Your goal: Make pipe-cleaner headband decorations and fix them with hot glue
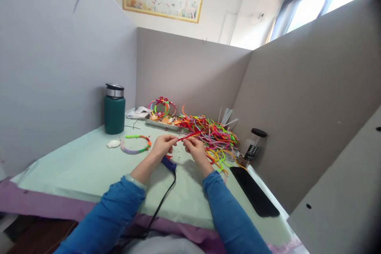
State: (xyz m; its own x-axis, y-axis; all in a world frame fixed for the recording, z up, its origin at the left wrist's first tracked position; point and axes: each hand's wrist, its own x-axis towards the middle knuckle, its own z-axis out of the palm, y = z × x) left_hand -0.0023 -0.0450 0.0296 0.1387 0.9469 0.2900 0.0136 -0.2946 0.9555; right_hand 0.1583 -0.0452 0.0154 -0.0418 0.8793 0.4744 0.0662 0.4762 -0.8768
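Between my two hands runs a red pipe cleaner (190, 135), held just above the table. My left hand (163, 145) pinches its left part, and my right hand (194, 149) pinches it a little further right, with the free end slanting up toward the back right. Below my left hand lies a tool with a blue handle (169, 164) and a black cord, likely a glue gun; its front is mostly hidden. A multicoloured pipe-cleaner band (135, 151), curved and open on one side, rests left of my left hand.
A big heap of coloured pipe cleaners (212, 129) lies behind my hands, beside a metal tray (162, 125) with finished hoops. A green bottle (114, 111) stands left; a clear bottle (253, 147) and a black phone (254, 192) are right. Grey partitions (190, 71) enclose the table.
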